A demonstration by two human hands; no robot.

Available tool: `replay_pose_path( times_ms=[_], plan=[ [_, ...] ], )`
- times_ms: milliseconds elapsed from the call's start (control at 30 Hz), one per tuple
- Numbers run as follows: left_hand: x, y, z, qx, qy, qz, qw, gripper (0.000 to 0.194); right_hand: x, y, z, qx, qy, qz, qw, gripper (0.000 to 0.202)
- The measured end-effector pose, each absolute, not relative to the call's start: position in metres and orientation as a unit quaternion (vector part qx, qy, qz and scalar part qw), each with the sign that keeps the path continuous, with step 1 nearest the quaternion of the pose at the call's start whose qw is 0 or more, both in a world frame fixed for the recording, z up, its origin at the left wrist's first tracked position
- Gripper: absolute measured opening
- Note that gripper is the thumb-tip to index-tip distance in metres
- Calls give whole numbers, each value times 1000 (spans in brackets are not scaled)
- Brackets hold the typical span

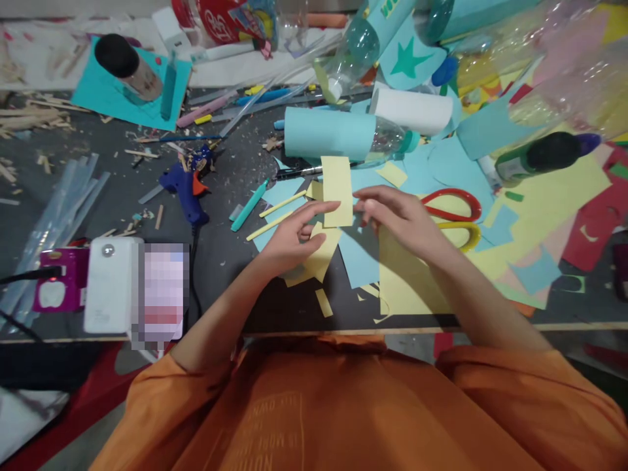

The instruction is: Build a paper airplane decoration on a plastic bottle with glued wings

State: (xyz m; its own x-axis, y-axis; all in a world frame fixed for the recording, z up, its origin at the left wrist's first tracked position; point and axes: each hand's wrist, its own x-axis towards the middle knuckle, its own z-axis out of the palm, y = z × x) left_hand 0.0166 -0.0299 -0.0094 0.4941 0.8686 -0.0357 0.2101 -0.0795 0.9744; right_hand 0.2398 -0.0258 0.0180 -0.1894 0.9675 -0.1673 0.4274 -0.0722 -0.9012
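Note:
A pale yellow paper strip (337, 186) stands out in front of me, its far end near the blue-wrapped bottle (328, 133). My left hand (294, 237) grips the strip, with the index finger across its lower part and the thumb lower down. Close to the strip's right edge is my right hand (400, 219), fingers loosely bent and apart, with nothing visible in them. Under the left hand lies another yellow paper piece (324, 252). Scissors with red and yellow handles (461, 196) rest just right of my right hand, their blades hidden.
A blue glue gun (186, 193) lies at left, beyond a white power bank (112, 284) and a phone (163, 291). Yellow paper (412, 288) and blue scraps spread at right. Bottles and a white paper tube (412, 109) crowd the back. A teal cutter (249, 206) lies left of the hands.

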Motion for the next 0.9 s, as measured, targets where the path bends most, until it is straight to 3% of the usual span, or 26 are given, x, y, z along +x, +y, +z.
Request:
replay_pose_path(
  times_ms=[67,167,333,433,533,600,767,833,900],
  plan=[
    [16,-28,-14,708,405,288,501,47,219,-18,-1,-544,-549,529,349,33],
    [15,-27,-23,732,428,298,439,46,209,-13,-22,-522,-510,530,432,35],
    [9,-23,-32,706,466,378,376,37,213,-16,-26,-533,-504,499,461,37],
    [10,-22,-29,677,461,422,390,42,211,-20,-24,-517,-518,514,448,38],
    [16,-24,-24,593,459,416,515,57,205,-25,-25,-479,-551,538,422,37],
    [20,-26,-21,525,481,394,581,52,204,-26,-25,-466,-590,529,393,34],
    [20,-23,-20,424,494,410,639,38,217,-5,-4,-568,-690,308,327,28],
    [19,-20,-22,414,488,424,642,37,223,15,9,-585,-732,198,286,36],
    [17,-18,-24,412,489,431,636,36,226,35,19,-585,-762,158,227,56]
  ],
)
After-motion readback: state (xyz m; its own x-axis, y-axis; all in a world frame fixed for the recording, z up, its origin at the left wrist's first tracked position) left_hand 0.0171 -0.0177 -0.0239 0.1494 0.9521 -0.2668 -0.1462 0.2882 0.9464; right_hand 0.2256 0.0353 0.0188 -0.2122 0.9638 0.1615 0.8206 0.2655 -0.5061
